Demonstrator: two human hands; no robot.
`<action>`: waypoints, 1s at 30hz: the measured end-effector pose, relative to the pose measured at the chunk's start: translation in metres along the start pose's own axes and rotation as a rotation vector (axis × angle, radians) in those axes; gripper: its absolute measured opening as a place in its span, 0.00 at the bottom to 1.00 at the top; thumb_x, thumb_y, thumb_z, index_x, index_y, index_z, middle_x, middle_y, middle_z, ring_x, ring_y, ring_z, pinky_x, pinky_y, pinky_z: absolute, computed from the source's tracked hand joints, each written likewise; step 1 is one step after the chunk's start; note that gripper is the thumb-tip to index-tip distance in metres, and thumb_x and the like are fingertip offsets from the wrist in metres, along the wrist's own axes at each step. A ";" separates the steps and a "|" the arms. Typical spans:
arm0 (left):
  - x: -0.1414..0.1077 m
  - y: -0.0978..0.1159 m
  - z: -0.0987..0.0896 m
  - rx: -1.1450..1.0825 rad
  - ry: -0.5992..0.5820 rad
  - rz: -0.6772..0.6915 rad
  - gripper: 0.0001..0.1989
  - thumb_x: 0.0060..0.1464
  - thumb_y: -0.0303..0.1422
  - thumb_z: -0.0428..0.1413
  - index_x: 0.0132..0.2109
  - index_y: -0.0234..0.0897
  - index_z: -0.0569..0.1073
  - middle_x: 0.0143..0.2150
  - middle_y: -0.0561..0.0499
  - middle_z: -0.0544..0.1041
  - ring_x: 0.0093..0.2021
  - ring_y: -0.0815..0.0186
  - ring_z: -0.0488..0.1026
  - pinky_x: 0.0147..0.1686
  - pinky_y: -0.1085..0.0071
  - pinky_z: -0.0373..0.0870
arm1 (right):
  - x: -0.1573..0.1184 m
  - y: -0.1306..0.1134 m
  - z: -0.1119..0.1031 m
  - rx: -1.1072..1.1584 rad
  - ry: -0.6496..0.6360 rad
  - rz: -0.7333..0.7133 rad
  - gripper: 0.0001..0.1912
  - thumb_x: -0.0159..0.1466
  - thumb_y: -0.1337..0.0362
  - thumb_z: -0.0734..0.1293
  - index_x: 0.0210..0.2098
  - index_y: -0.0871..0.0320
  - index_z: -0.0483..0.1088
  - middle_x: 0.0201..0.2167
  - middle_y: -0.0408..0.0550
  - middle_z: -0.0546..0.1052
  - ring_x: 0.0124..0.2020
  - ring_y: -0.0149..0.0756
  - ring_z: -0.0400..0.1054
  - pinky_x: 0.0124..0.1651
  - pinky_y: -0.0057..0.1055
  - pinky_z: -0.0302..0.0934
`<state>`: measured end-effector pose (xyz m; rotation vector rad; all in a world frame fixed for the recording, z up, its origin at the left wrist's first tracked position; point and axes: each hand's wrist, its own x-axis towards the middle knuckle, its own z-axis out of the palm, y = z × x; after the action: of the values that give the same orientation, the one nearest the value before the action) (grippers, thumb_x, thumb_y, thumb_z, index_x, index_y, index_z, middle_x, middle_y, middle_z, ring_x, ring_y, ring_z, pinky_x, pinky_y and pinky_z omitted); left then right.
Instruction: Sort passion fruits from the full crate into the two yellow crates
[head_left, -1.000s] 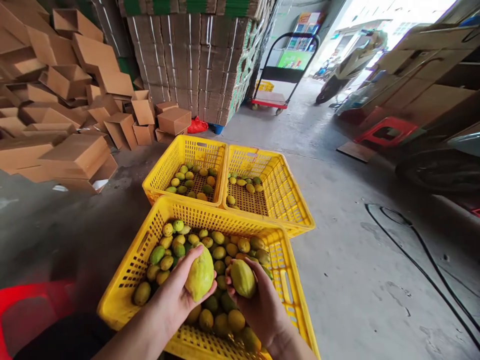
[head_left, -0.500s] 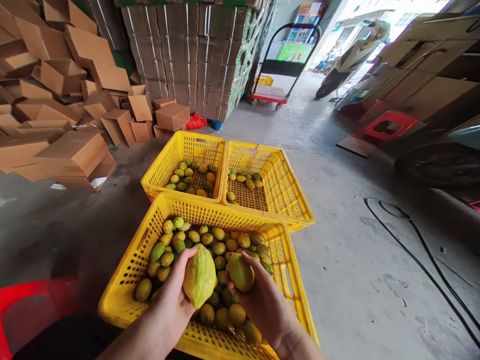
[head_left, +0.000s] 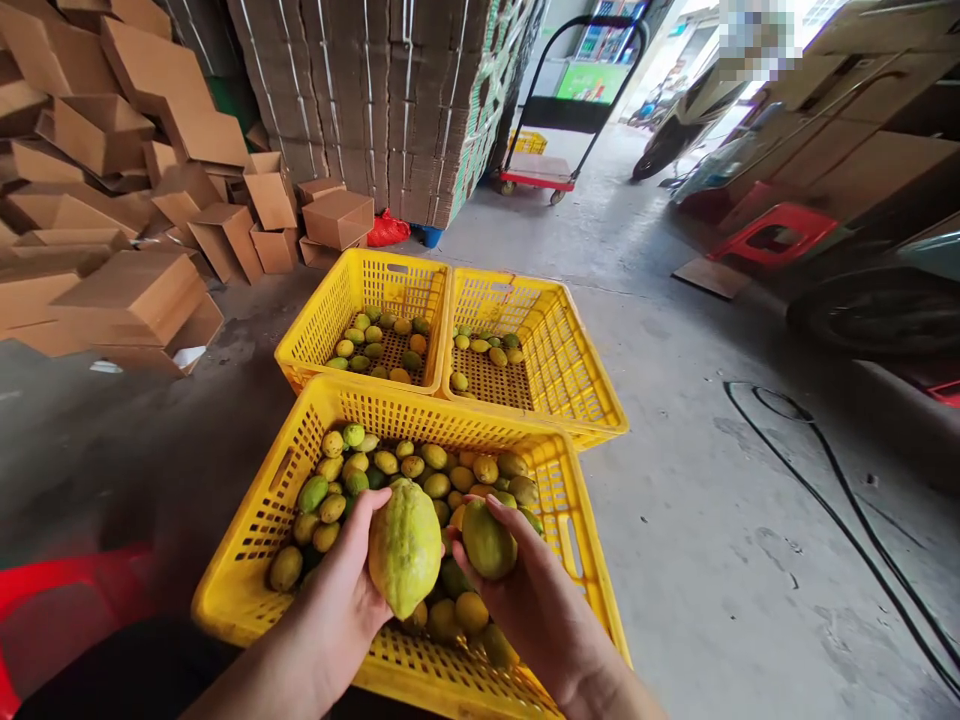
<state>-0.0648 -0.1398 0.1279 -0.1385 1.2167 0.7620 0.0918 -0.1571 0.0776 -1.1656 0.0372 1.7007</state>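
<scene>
My left hand (head_left: 337, 590) is closed round a large, ribbed yellow-green lemon (head_left: 406, 550), its pointed end toward me. Close beside it, my right hand (head_left: 525, 590) grips a smaller, smoother green lemon (head_left: 488, 540) between thumb and fingers. Both hands are above the near yellow crate (head_left: 262, 620), where many yellow and green lemons (head_left: 328, 508) lie in a loose heap. My wrists and the two held fruits hide part of the heap.
Beyond stand two more yellow crates, a left one (head_left: 300, 345) and a right one (head_left: 577, 360), each with some lemons inside. Cardboard boxes (head_left: 135, 290) pile up at left. A hand trolley (head_left: 544, 175), red stool (head_left: 780, 235) and black cable (head_left: 817, 450) are farther right.
The large lemon has turned in my left hand, showing more of its ribbed side. Both hands have shifted slightly right within the view, and the small lemon is tilted differently.
</scene>
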 end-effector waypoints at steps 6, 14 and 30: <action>0.000 -0.002 -0.002 0.043 -0.014 0.019 0.14 0.62 0.33 0.62 0.52 0.31 0.77 0.46 0.41 0.82 0.38 0.59 0.82 0.36 0.68 0.80 | -0.011 -0.004 0.014 -0.064 0.033 0.069 0.21 0.57 0.53 0.73 0.45 0.59 0.77 0.34 0.49 0.79 0.33 0.36 0.72 0.32 0.28 0.68; -0.005 0.001 0.001 -0.019 0.011 0.044 0.07 0.61 0.29 0.61 0.46 0.34 0.79 0.45 0.46 0.82 0.36 0.65 0.80 0.35 0.72 0.79 | -0.013 -0.005 0.004 -0.232 0.075 -0.061 0.28 0.46 0.48 0.82 0.40 0.56 0.76 0.36 0.43 0.76 0.35 0.33 0.69 0.32 0.23 0.66; 0.000 0.000 0.005 0.069 0.070 -0.023 0.13 0.65 0.35 0.58 0.49 0.29 0.78 0.46 0.39 0.81 0.42 0.57 0.82 0.34 0.70 0.79 | -0.006 -0.006 0.001 -0.112 0.166 0.056 0.16 0.57 0.52 0.74 0.38 0.57 0.75 0.37 0.47 0.79 0.34 0.35 0.70 0.32 0.27 0.67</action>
<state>-0.0606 -0.1370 0.1295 -0.1227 1.3038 0.6996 0.0957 -0.1578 0.0849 -1.3999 0.0784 1.6681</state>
